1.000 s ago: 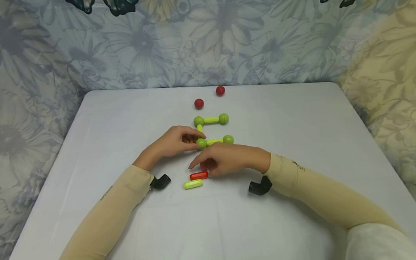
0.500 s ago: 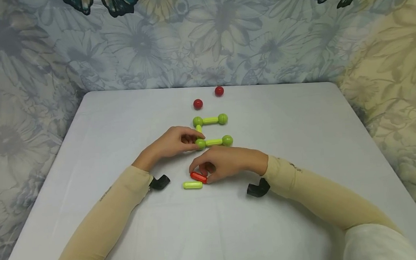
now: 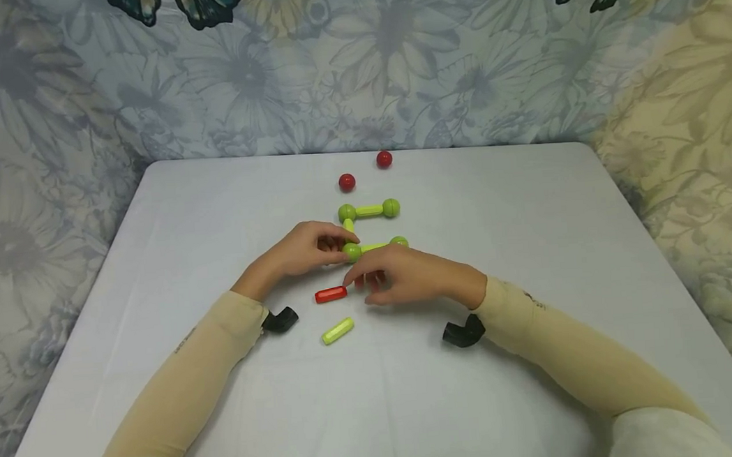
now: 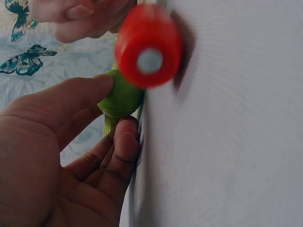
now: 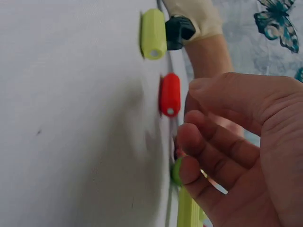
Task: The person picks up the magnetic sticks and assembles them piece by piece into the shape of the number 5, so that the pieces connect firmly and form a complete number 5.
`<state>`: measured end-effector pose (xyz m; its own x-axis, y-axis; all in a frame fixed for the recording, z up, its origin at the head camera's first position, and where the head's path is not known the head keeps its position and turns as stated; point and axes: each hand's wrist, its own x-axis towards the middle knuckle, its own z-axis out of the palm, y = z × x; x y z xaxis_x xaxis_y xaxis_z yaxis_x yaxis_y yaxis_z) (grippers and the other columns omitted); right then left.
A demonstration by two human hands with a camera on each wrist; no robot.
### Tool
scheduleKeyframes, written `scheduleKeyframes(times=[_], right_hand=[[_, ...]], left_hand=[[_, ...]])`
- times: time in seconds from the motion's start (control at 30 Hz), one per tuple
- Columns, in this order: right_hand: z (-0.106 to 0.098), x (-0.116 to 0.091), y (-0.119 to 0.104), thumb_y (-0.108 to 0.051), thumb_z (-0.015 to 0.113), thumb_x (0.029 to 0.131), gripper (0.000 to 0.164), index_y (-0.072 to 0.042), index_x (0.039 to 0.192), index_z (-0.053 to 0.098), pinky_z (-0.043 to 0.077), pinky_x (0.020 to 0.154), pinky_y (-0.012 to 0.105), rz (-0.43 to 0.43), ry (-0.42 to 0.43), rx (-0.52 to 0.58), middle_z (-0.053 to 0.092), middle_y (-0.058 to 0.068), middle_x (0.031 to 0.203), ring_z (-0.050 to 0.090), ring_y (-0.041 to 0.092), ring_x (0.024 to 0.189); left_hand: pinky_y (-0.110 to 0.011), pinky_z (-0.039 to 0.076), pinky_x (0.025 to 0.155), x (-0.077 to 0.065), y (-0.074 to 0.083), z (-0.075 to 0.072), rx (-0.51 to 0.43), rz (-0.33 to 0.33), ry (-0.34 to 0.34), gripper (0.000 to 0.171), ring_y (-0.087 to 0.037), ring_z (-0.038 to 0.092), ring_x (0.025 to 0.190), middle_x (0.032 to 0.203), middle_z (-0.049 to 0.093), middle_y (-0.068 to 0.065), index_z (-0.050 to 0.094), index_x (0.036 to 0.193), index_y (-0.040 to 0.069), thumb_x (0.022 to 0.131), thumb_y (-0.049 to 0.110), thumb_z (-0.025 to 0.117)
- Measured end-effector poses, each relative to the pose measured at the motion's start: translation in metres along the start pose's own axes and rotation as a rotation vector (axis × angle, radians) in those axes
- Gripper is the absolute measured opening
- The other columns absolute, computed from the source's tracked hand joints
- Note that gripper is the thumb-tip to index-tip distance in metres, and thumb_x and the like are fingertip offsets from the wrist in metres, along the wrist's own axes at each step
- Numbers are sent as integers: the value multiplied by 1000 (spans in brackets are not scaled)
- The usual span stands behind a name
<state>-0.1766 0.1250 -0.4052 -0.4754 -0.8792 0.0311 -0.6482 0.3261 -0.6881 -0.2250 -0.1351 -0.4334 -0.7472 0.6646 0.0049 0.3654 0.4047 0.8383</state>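
fingers [image 5: 215, 158] of the right hand [image 3: 406, 275] are loosely bent and parted, holding nothing, one tip right by the end of the red stick [image 3: 331, 294]; whether they touch, i cannot tell. those of the left hand [image 3: 307, 249] pinch a green ball [image 4: 122, 97].

from the near edge of the counter [image 3: 377, 409], a loose yellow-green stick [image 3: 337, 331] comes first, then the red stick. beyond them the green frame [image 3: 369, 211], sticks joined by balls, lies mid-counter, its side toward the right edge open; the pinched ball is its near left corner. two red balls [image 3: 347, 182] sit farther off, toward the far edge.

the step looks like sorting sticks while steadying the frame; the next move probably calls for picking up the yellow-green stick for that open side.
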Motion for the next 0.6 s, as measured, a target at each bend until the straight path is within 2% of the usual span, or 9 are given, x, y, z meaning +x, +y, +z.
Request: scheduleKeyframes(times=[0.13, 0.3, 0.6], right_hand=[[8, 15, -4, -11, 83, 96, 34, -9, 129, 76, 53, 82, 29, -21, 32, -100, 72, -1, 109, 62, 12, 90], [18, 26, -5, -14, 82, 98, 24, -10, 122, 78, 51, 85, 26, 15, 74, -231, 72, -3, 110, 61, 14, 94], [26, 31, -4, -13, 84, 97, 15, -10, 111, 79, 53, 83, 26, 22, 116, -289, 71, -4, 102, 61, 12, 90]], left_hand=[[-35, 56, 85, -2, -1, -1, -16, -4, -3, 33, -21, 66, 92, 103, 73, -2, 79, 131, 10, 98, 9, 82], [-34, 55, 86, -1, -3, 0, -19, 2, -7, 34, -21, 66, 93, 103, 72, -2, 79, 131, 10, 97, 9, 81], [-35, 55, 85, -1, -3, -1, -2, 9, 0, 34, -20, 66, 92, 101, 72, -2, 79, 131, 10, 97, 7, 81]])
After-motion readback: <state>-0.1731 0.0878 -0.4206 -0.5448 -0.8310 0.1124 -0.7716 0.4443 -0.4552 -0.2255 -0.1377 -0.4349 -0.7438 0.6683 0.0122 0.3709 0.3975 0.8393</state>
